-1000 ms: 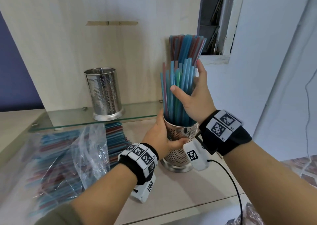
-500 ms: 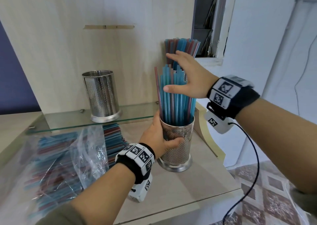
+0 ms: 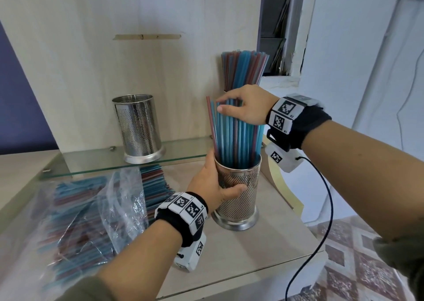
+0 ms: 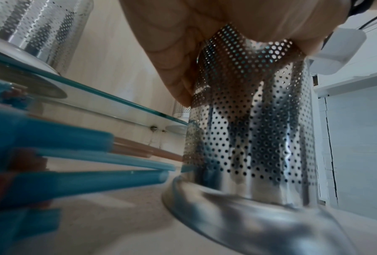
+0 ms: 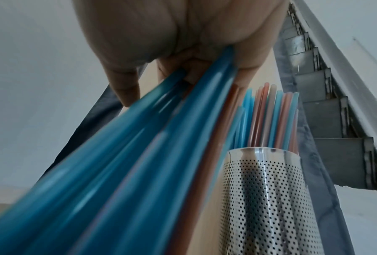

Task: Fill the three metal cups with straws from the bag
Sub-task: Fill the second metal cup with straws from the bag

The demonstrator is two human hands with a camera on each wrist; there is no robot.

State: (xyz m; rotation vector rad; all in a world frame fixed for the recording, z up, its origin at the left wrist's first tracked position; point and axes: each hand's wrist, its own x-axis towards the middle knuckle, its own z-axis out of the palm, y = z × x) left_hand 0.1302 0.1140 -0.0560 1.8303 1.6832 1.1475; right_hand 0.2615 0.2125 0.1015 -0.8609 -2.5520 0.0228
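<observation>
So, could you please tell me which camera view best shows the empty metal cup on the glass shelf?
The head view: the empty cup stands whole and upright on the glass shelf, its open rim visible. The left wrist view catches only its lower perforated wall and base at the top left, blurred. The right wrist view does not show it.

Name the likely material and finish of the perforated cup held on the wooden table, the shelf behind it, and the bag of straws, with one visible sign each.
Perforated cup: seemingly polished steel; it gives mirror-like reflections around punched holes.
Shelf: clear glass; its cut edge is green and things show through it.
Bag: thin clear plastic film, probably; it is crinkled and glossy, with straws visible inside.
</observation>
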